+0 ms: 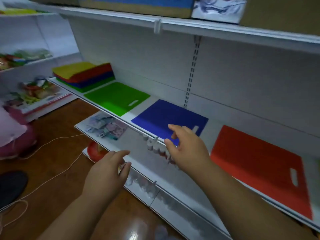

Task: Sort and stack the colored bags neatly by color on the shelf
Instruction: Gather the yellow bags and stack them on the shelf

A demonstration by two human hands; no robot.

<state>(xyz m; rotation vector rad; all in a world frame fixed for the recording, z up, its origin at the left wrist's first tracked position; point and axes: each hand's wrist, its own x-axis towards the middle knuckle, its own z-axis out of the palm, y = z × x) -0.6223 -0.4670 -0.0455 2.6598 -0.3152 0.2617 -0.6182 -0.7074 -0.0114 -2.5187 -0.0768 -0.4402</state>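
Flat bags lie along the white shelf [127, 116]. At its far left sits a mixed stack [84, 75] with yellow on top, then red, blue and green layers. To its right lie a green bag [115, 98], a blue bag [166, 118] and a red bag [259, 167], each flat with a cut-out handle. My right hand [186, 148] hovers over the blue bag's front edge, fingers relaxed and holding nothing. My left hand [107, 172] hangs lower in front of the shelf, fingers loosely spread, empty.
An upper shelf [225, 29] carries cardboard boxes. Lower shelves [138, 148] hold small packets and bottles. A side shelf unit [31, 94] at the left holds packaged goods. A white cord [52, 172] trails over the wooden floor, near a pink bundle [15, 135].
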